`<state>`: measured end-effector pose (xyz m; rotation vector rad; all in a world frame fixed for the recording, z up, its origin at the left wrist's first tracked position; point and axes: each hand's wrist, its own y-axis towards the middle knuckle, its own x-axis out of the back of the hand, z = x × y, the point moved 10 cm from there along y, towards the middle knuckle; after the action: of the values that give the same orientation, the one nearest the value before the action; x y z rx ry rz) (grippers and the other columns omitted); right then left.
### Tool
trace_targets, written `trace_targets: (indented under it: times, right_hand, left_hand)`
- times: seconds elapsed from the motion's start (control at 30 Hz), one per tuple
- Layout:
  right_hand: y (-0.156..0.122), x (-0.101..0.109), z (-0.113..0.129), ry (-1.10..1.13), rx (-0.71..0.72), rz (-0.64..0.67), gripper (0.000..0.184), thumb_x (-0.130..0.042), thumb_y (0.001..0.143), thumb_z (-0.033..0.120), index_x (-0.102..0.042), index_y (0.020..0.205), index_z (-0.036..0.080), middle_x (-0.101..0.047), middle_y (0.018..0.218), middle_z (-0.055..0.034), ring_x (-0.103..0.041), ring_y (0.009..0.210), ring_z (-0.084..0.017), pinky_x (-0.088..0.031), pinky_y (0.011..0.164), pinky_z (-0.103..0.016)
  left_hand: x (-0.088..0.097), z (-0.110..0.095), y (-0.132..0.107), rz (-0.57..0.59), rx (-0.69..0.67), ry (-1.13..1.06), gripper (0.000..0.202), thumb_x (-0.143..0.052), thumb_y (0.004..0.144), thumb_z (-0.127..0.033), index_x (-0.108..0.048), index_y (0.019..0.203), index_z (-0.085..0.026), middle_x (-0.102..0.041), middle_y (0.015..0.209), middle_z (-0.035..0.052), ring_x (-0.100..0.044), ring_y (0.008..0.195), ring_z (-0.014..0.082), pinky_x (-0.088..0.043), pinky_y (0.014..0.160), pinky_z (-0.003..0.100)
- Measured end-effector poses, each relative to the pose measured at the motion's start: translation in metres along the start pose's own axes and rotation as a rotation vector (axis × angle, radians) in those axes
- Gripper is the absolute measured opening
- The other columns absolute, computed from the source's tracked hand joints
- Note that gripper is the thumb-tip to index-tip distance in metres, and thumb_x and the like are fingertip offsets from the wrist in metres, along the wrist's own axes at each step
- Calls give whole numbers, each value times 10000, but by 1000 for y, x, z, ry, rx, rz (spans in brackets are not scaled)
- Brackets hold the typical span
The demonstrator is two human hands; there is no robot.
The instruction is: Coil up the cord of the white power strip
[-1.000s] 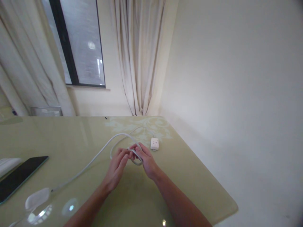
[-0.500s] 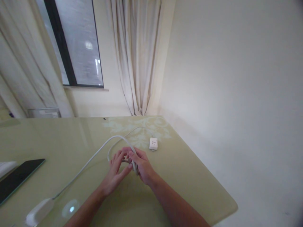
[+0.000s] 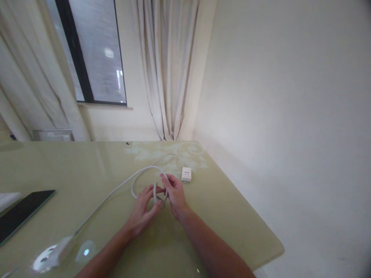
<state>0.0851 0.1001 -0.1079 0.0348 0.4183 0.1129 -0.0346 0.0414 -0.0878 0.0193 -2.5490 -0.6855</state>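
Note:
A white cable (image 3: 111,193) runs in a loose curve over the table and into both my hands. My right hand (image 3: 174,193) pinches the cable between thumb and fingers. My left hand (image 3: 144,213) is closed around a small loop of the same cable, thumb and fingers meeting its near side. Beyond my right hand lies a small white socket block (image 3: 186,174), joined to the thin far stretch of cable. At the lower left, the cable's other end enters a white power adapter (image 3: 59,251), somewhat blurred. Part of the loop hides behind my fingers.
The glossy pale green table (image 3: 232,227) ends at a white wall on the right. A flat black panel (image 3: 24,212) and a white object (image 3: 8,200) lie at the left edge. Curtains (image 3: 171,69) and a window (image 3: 98,50) are behind the table.
My hands have drawn slightly apart, and the loop between them stands more opened out. The adapter at the lower left has turned and shifted right, and the cable's raised arc sits lower.

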Motion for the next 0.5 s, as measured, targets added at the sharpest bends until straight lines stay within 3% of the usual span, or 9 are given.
trace_targets:
  times: [0.1, 0.2, 0.33, 0.5]
  right_hand:
    - [3, 5, -4, -21, -59, 2, 503, -867, 696, 576, -739, 960, 167, -480, 630, 82, -351, 531, -52, -287, 512, -206]
    - [2, 7, -18, -103, -182, 24, 531, -827, 702, 642, -701, 879, 158, -526, 633, 60, -418, 527, -62, -310, 509, -207]
    - [-7, -11, -37, -55, -326, 173, 614, -606, 812, 763, -675, 826, 153, -611, 710, 4, -515, 527, -87, -366, 490, -226]
    - [-19, -27, -40, -77, -358, 274, 499, -821, 700, 576, -721, 977, 174, -703, 843, -18, -615, 616, -117, -439, 547, -237]
  left_hand:
    - [13, 8, 0, -77, 34, -192, 436, -463, 999, -532, -757, 1024, -211, -731, 1054, 111, -651, 1003, 291, -488, 908, 414]
    - [25, 19, 0, -171, 85, -291, 486, -437, 1011, -557, -763, 943, -203, -702, 877, 82, -617, 836, 253, -472, 789, 371]
    - [33, 24, 0, -274, 124, -409, 539, -464, 958, -638, -773, 878, -204, -682, 833, 81, -591, 793, 257, -474, 756, 379]
    - [33, 25, -5, -324, 151, -503, 546, -502, 896, -684, -791, 976, -228, -693, 859, 84, -624, 846, 289, -525, 796, 417]
